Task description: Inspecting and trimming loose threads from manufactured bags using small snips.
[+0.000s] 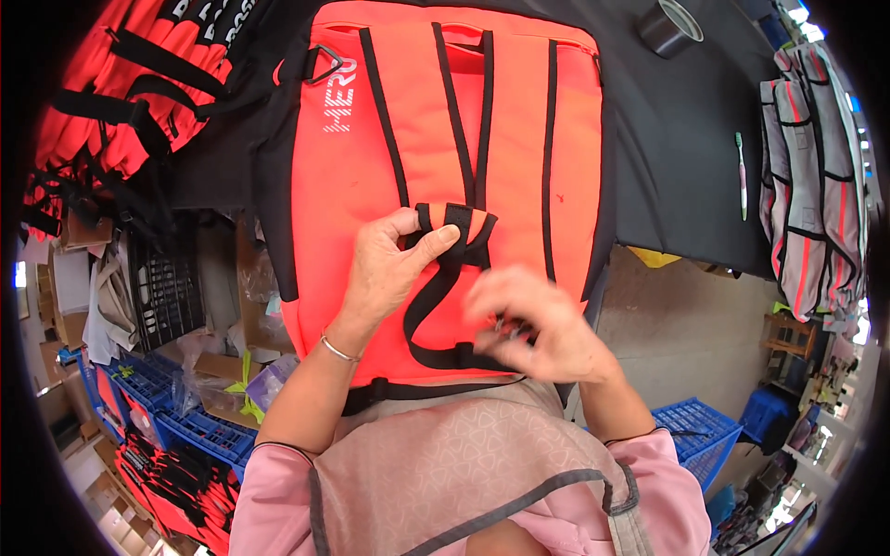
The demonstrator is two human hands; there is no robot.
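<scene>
Fingers of the left hand (378,267) pinch a strap end (458,216) on the orange backpack (326,208), twelve o'clock; blurred right hand (547,320), five o'clock from it, grip unclear. Likely strap finishing; next needs steadiness.

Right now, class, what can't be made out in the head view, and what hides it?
All in the head view:
Dark object at the right hand: blurred, kind unclear.
Black strap: partly covered by the left hand.
Backpack: underside hidden beneath its upper face.
Red-and-black pile: cut off by the upper edge.
</scene>
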